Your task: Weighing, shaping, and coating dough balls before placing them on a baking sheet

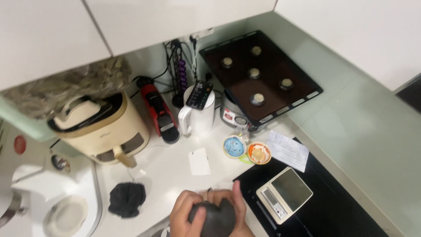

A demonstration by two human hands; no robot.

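Both hands, left hand (186,213) and right hand (239,210), cup a dark dough ball (218,218) low over the white table (171,171), fingers clamped around it; a kitchen scale (284,192) sits just to the right

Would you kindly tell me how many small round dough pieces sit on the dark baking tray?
5 small round dough pieces on the dark baking tray: back left, back right, centre, right, front. None seem hidden.

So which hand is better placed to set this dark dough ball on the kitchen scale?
Probably the right hand: it cups the dark dough ball on the side nearest the kitchen scale, while the left hand sits farther off.
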